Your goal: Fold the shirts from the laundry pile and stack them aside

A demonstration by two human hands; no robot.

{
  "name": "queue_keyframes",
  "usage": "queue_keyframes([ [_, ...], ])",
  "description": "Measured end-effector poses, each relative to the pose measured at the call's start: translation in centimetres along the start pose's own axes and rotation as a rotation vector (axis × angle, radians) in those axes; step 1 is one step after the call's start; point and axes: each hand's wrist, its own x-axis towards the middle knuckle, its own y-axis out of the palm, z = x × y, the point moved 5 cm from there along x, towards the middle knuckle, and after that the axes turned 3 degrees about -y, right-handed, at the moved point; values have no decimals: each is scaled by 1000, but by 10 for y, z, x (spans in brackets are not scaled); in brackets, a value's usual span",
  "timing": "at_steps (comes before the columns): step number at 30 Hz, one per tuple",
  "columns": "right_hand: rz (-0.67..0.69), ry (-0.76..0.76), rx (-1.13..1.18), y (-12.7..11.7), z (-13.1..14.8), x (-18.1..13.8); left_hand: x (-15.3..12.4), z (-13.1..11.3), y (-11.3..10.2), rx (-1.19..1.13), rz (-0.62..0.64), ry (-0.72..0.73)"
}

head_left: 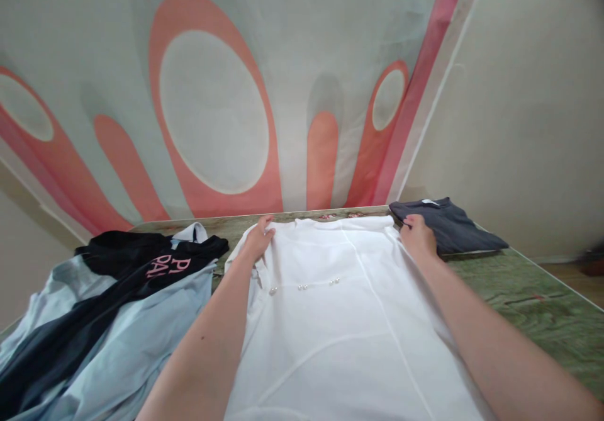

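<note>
White garment [325,333], edges pinched (tabletop [528,298] showing rightward).

Blurred dark object [592,261], probably edge-cropped

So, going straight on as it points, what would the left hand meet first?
Past the far edge of the table, the left hand would probably meet the patterned backdrop first, though depth is hard to judge.
</note>
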Motion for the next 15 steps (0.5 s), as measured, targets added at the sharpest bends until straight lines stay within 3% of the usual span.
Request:
queue_keyframes([
  [4,4,-241,-132,5,17,-16,-6,6,11,212,51,69],
  [8,49,-489,-140,13,22,-22,-7,12,5,365,53,90],
  [11,72,-478,-141,17,14,-19,-11,9,-5,430,28,118],
  [15,0,-418,-143,7,11,-16,-20,-8,-18,452,-59,181],
])
